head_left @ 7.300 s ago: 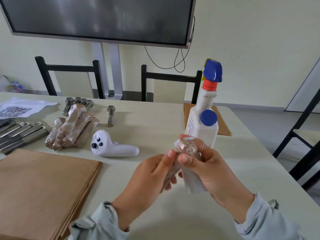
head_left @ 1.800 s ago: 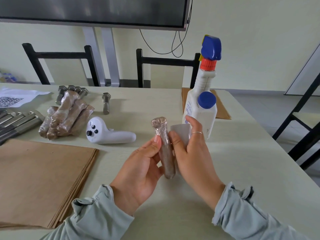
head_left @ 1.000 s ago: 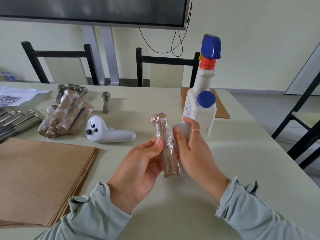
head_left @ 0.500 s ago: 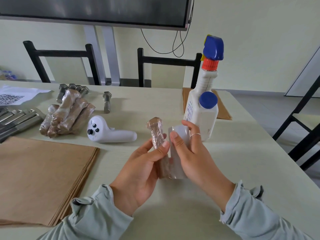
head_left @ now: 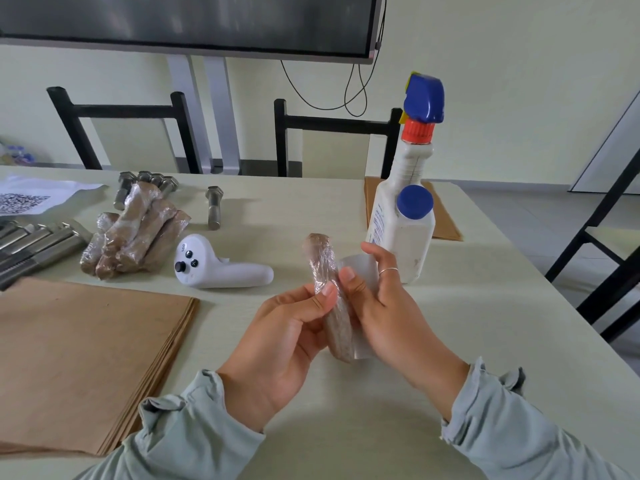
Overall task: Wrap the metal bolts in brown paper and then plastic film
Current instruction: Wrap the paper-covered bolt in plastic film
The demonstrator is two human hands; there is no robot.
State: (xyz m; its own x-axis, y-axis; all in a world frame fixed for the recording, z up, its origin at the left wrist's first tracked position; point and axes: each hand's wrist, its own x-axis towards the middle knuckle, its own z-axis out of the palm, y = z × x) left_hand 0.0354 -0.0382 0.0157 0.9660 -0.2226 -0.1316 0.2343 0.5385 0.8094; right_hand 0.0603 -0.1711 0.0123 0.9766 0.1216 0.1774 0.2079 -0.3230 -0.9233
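You hold the wrapped bolt (head_left: 327,289) upright above the table (head_left: 485,341), between your two hands. Your left hand (head_left: 287,327) pinches it with thumb and fingers curled round its middle. Your right hand (head_left: 384,306) curls round the roll of plastic film (head_left: 360,275) just beside it, thumb pressing the film against the bolt. The brown paper already covers the bolt and film glints over its top end, so this looks like the closing turns of the film. Keep the film taut as you roll, since slack will likely wrinkle or lift. Turn the bolt with your left fingers while your right thumb smooths each layer flat. Cover the lower end too, then press the loose edge down. The finished bundles (head_left: 135,237) lie left of the white controller (head_left: 221,268), with bare bolts (head_left: 34,244) beyond them.
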